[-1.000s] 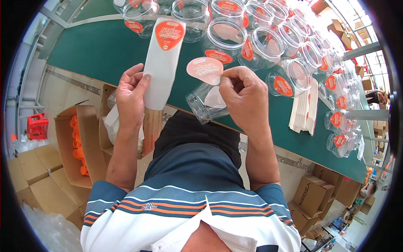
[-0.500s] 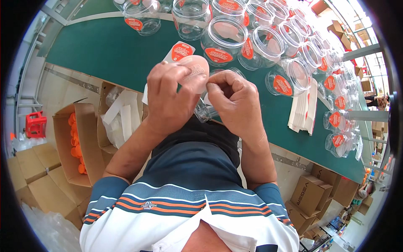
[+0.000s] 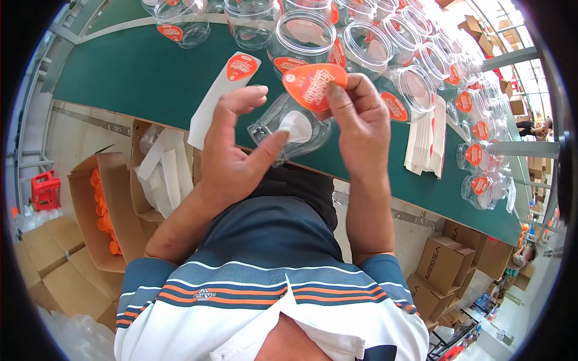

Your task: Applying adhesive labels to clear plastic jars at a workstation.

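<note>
Between the thumb and fingers of my right hand (image 3: pixel 361 123) is a rounded orange sticker (image 3: pixel 313 84) with white print, its printed face turned up. Below it a clear plastic jar (image 3: pixel 288 129) lies on its side at the table's near edge, showing a whitish oval patch. My left hand (image 3: pixel 235 144) is at the jar's left, fingers apart and holding nothing; its thumb overlaps the jar, and I cannot tell whether they touch. Left of the jar a white backing strip (image 3: pixel 217 99) bears another orange sticker (image 3: pixel 241 67).
Many clear jars (image 3: pixel 304 33) with orange stickers crowd the far and right side of the green table (image 3: pixel 144 78). A stack of white strips (image 3: pixel 424 141) lies at the right. Below on the left stand a carton of orange lids (image 3: pixel 102 210) and a carton holding plastic and paper scraps (image 3: pixel 165 165).
The sticker has passed from my left hand to my right and now shows its orange face. My left hand has opened and moved lower, uncovering the jar and strip. The view has shifted slightly.
</note>
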Tool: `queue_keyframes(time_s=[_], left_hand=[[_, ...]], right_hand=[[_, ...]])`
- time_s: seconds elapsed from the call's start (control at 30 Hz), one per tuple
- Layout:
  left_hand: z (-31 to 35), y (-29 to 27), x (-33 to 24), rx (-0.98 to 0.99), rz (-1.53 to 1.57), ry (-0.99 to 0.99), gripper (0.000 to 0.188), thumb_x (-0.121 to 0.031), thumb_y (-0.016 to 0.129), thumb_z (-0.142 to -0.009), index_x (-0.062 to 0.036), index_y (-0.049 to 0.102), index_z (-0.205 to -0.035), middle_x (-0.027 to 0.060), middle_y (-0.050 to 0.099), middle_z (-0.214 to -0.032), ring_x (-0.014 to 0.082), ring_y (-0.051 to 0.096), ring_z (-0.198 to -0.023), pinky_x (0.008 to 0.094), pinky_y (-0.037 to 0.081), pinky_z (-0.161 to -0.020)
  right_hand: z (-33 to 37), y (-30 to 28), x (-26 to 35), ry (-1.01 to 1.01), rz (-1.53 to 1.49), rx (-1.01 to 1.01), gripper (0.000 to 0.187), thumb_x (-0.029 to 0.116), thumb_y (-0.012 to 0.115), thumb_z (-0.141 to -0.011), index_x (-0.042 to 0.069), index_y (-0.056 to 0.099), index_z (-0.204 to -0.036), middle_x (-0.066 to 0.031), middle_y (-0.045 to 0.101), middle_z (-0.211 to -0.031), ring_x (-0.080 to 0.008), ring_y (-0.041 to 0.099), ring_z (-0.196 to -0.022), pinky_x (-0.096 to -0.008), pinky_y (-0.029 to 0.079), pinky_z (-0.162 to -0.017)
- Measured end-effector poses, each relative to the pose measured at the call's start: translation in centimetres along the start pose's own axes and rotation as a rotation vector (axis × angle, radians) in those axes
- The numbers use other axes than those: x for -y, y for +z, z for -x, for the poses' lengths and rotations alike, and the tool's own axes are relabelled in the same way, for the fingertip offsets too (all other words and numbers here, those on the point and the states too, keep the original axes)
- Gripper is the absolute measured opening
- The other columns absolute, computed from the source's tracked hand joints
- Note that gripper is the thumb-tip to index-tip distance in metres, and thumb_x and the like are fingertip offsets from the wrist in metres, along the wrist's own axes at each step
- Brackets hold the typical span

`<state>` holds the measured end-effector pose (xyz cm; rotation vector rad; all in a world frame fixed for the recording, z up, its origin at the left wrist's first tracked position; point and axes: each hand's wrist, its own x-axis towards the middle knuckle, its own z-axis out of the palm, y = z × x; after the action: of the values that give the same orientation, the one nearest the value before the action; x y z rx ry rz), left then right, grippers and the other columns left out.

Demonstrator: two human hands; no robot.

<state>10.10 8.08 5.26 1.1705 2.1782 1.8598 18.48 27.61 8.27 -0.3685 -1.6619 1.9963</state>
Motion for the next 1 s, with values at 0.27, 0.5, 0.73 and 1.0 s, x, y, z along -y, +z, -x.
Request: queue_keyframes(time_s=[0.27, 0.5, 0.73, 1.0], left_hand=[[2.3, 1.0, 2.1, 0.102, -0.288, 0.134, 0.072, -0.015, 0.091, -0.09, -0.0041, 0.056, -0.151, 0.0182, 0.061, -0.15, 0.034, 0.063, -0.134, 0.0431, 0.052, -0.115], [2.4, 0.9, 2.5, 0.12, -0.302, 0.126, 0.07, -0.017, 0.091, -0.09, -0.0044, 0.057, -0.15, 0.0178, 0.062, -0.15, 0.035, 0.063, -0.134, 0.0449, 0.052, -0.116], [2.3, 0.9, 2.7, 0.129, -0.314, 0.127, 0.068, -0.017, 0.091, -0.09, -0.0048, 0.059, -0.149, 0.0172, 0.063, -0.149, 0.0348, 0.063, -0.134, 0.0448, 0.052, -0.115], [2.2, 0.9, 2.7, 0.135, -0.308, 0.13, 0.065, -0.017, 0.09, -0.091, -0.006, 0.06, -0.148, 0.0166, 0.064, -0.148, 0.0343, 0.064, -0.132, 0.0446, 0.053, -0.114]], right_hand=[[-2.3, -3.0, 1.4, 0.184, 0.533, 0.292, 0.018, 0.013, 0.074, -0.108, -0.001, 0.071, -0.098, -0.0042, 0.069, -0.082, -0.0105, 0.054, -0.066, -0.0268, 0.045, -0.059], [-2.7, -2.3, 1.4, 0.154, 0.793, 0.358, 0.025, 0.018, 0.077, -0.104, -0.003, 0.071, -0.093, -0.0113, 0.072, -0.079, -0.0175, 0.057, -0.063, -0.0334, 0.047, -0.056], [-3.1, -2.8, 0.9, 0.147, 0.851, 0.428, 0.021, 0.015, 0.076, -0.107, -0.001, 0.068, -0.095, -0.0037, 0.065, -0.08, -0.012, 0.051, -0.066, -0.0289, 0.044, -0.058], [-3.2, -2.4, 1.4, 0.12, 0.882, 0.419, 0.023, 0.018, 0.078, -0.103, -0.002, 0.07, -0.094, -0.0132, 0.074, -0.079, -0.023, 0.063, -0.063, -0.0383, 0.051, -0.058]])
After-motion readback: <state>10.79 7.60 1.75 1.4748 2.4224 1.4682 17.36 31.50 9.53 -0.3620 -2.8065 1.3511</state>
